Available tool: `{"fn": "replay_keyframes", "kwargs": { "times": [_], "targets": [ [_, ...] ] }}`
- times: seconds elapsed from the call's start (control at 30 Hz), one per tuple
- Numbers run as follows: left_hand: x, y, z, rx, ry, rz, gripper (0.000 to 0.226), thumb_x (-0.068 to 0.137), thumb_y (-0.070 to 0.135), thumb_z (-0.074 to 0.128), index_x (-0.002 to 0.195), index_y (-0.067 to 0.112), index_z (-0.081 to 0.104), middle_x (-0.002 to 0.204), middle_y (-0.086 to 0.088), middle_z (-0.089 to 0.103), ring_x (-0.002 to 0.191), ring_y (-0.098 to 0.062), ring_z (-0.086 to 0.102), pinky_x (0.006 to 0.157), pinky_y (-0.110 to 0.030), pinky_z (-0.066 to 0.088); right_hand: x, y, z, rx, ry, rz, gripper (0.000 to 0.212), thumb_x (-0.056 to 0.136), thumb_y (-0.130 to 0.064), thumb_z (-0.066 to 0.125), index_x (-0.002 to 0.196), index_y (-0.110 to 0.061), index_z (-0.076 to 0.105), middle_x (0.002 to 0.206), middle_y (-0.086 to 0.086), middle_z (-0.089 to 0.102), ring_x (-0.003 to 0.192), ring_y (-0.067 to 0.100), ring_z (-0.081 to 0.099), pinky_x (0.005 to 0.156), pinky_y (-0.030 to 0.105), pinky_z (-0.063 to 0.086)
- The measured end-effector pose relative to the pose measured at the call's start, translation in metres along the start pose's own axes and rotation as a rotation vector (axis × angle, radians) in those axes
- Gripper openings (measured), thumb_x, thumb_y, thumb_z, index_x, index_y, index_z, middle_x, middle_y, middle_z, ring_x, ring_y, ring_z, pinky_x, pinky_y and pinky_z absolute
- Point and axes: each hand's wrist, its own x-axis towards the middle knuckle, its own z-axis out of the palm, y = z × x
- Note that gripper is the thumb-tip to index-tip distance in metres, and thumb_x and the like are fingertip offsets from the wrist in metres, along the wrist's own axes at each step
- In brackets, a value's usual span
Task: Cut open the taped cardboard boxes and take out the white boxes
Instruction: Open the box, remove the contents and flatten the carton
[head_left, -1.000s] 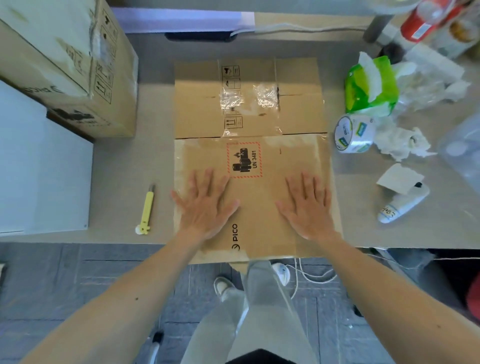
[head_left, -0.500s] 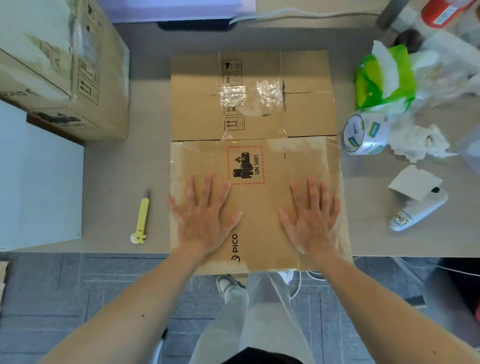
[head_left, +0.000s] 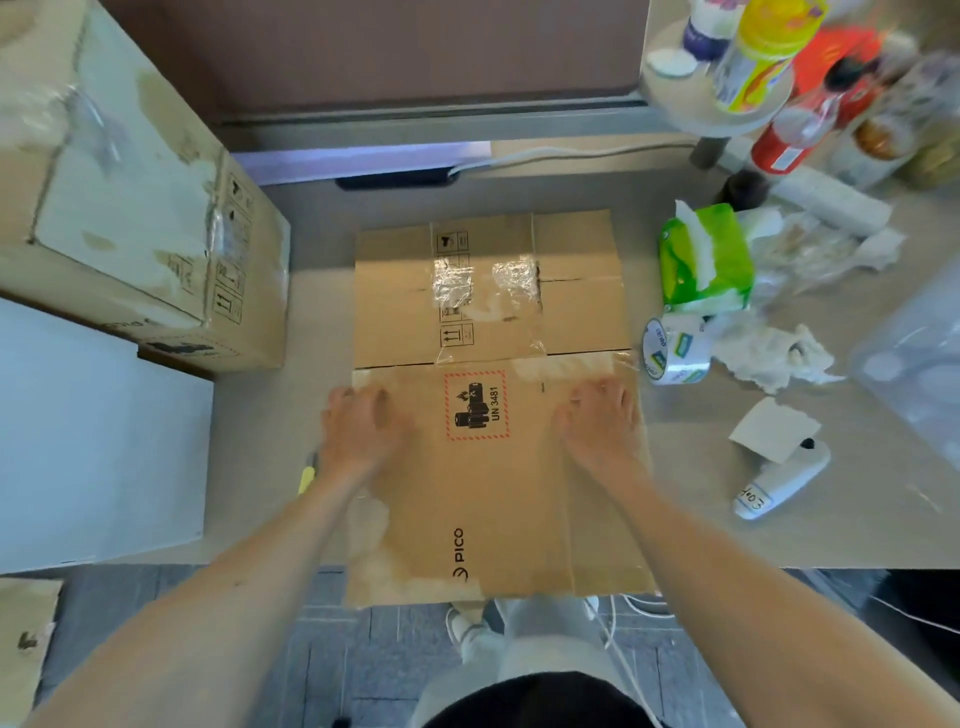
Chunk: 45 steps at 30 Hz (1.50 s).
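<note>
A flattened brown cardboard box (head_left: 493, 509) with a PICO print and a red battery label lies on the table in front of me, its near end past the table edge. Clear tape shines on its far panel (head_left: 488, 291). My left hand (head_left: 358, 431) and my right hand (head_left: 597, 421) lie on the near panel by its far corners, fingers curled down onto the cardboard. A yellow box cutter (head_left: 306, 478) shows just left of my left wrist, mostly hidden. A second taped cardboard box (head_left: 130, 208) stands at the far left. A white box (head_left: 93, 441) lies in front of it.
To the right sit a tape roll (head_left: 675, 351), a green tissue pack (head_left: 706, 254), crumpled tissues (head_left: 769, 358), a paper scrap (head_left: 774, 431) and a white tube (head_left: 784, 478). A clear plastic container (head_left: 919, 364) is at the right edge. Bottles stand on a round stand (head_left: 727, 93) at the back right.
Both hands slid from the middle of the near panel up to its far corners, and the flat spread fingers have curled. The view tilted up, showing more of the back.
</note>
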Motion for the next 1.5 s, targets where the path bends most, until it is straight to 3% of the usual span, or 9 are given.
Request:
{"fn": "replay_keyframes", "kwargs": {
  "times": [0.2,0.4,0.63,0.77,0.87,0.97,1.07,1.27,1.5],
  "targets": [
    [0.048,0.021,-0.029,-0.379,0.032,-0.251,0.091,0.078,0.051,0.079,0.149,0.014,0.034,0.148,-0.012,0.046,0.134,-0.03,0.047,0.107,-0.036,0.039,0.054,-0.011,-0.023,0.116,-0.02,0.264,0.067,0.09,-0.036,0.062,0.142,-0.01,0.029,0.147,0.023,0.019,0.134,0.047,0.026,0.105,0.057,0.035],
    [0.067,0.026,-0.037,-0.411,0.05,-0.328,0.048,0.085,0.048,0.073,0.116,0.011,0.064,0.12,-0.009,0.068,0.109,-0.028,0.064,0.084,-0.032,0.047,0.073,-0.009,-0.027,0.176,-0.021,0.373,0.087,0.088,-0.037,0.067,0.149,-0.006,0.014,0.143,0.026,0.026,0.134,0.044,0.028,0.104,0.055,0.035],
    [0.052,0.032,-0.053,-0.376,0.157,-0.254,0.036,0.104,0.033,0.045,0.1,0.0,0.058,0.103,-0.019,0.061,0.102,-0.036,0.058,0.074,-0.034,0.034,0.075,-0.01,-0.027,0.235,-0.088,0.441,0.065,0.086,-0.037,0.065,0.133,0.001,0.041,0.141,0.028,0.037,0.134,0.046,0.029,0.109,0.05,0.029],
    [0.032,0.037,-0.075,-0.401,0.237,-0.218,0.033,0.105,0.027,0.043,0.101,-0.002,0.058,0.103,-0.018,0.059,0.105,-0.036,0.058,0.079,-0.038,0.038,0.07,-0.022,-0.038,0.365,-0.022,0.346,0.028,0.087,-0.032,0.057,0.086,-0.004,0.061,0.106,0.021,0.061,0.105,0.04,0.056,0.087,0.043,0.049],
    [0.009,0.054,-0.098,-0.447,0.278,-0.163,0.03,0.106,0.027,0.042,0.108,0.001,0.057,0.118,-0.021,0.057,0.116,-0.037,0.055,0.091,-0.042,0.04,0.057,-0.038,-0.051,0.405,0.018,0.269,0.026,0.095,-0.027,0.049,0.091,-0.003,0.059,0.104,0.019,0.06,0.098,0.037,0.058,0.078,0.039,0.043],
    [-0.009,0.064,-0.123,-0.525,0.326,-0.065,0.036,0.107,0.031,0.039,0.11,-0.001,0.056,0.109,-0.01,0.053,0.108,-0.028,0.053,0.09,-0.041,0.038,0.039,-0.049,-0.072,0.461,0.107,0.214,0.026,0.097,-0.028,0.046,0.101,-0.005,0.056,0.102,0.016,0.059,0.101,0.037,0.056,0.082,0.042,0.043],
    [-0.023,0.066,-0.154,-0.6,0.38,0.038,0.037,0.106,0.035,0.039,0.088,0.005,0.051,0.087,-0.004,0.054,0.093,-0.032,0.054,0.075,-0.037,0.036,0.019,-0.059,-0.105,0.528,0.237,0.112,0.03,0.1,-0.029,0.047,0.11,-0.002,0.056,0.101,0.014,0.058,0.103,0.036,0.054,0.079,0.039,0.037],
    [-0.082,0.088,-0.236,-0.687,0.534,0.251,0.032,0.105,0.035,0.042,0.088,0.011,0.055,0.079,0.003,0.053,0.074,-0.014,0.049,0.062,-0.03,0.033,-0.034,-0.076,-0.199,0.555,0.567,0.014,0.042,0.099,-0.043,0.049,0.094,-0.002,0.059,0.091,0.015,0.062,0.092,0.038,0.059,0.072,0.038,0.038],
    [-0.179,0.093,-0.333,-0.846,0.697,0.449,0.035,0.103,0.037,0.046,0.097,0.006,0.062,0.09,-0.002,0.062,0.089,-0.024,0.057,0.076,-0.035,0.042,-0.133,-0.106,-0.309,0.567,0.825,-0.103,0.056,0.096,-0.055,0.048,0.094,0.0,0.062,0.094,0.024,0.067,0.092,0.042,0.062,0.082,0.048,0.05]
  ]
}}
